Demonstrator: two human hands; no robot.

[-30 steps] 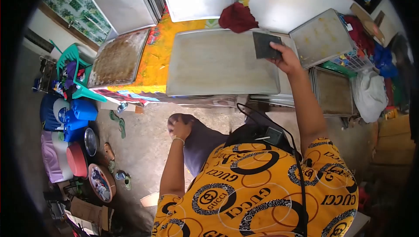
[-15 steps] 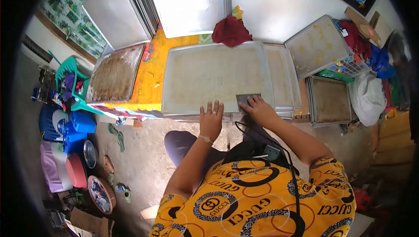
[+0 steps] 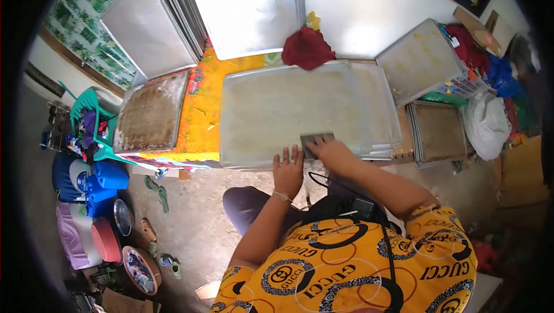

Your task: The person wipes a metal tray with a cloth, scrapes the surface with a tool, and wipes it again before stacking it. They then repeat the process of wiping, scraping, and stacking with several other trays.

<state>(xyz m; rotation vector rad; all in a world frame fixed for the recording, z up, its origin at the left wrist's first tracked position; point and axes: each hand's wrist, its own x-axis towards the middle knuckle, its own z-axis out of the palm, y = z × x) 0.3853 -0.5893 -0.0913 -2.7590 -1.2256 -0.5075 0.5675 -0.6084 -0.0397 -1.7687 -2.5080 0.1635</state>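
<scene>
A large grey metal tray [image 3: 288, 102] lies flat on the table with the orange patterned cloth [image 3: 202, 111]. Its surface looks dull and slightly stained. My right hand [image 3: 330, 152] holds a small dark square pad [image 3: 310, 139] against the tray near its front edge. Just left of it, my left hand [image 3: 288, 169] rests at the tray's front edge, fingers apart, holding nothing. Another pale tray [image 3: 378, 105] lies at the right, partly covered by the large one. A dark red cloth [image 3: 307, 49] sits at the tray's back edge.
A brown-stained tray [image 3: 151, 111] lies at the table's left, with upright trays [image 3: 147, 27] behind. More stained trays [image 3: 441, 131] stand at the right beside a white bag [image 3: 486, 125]. A green chair [image 3: 86, 108] and blue container [image 3: 109, 175] are on the left.
My right hand and the dark pad have slid left along the tray's front part, closer to my left hand. The whole view has shifted slightly.
</scene>
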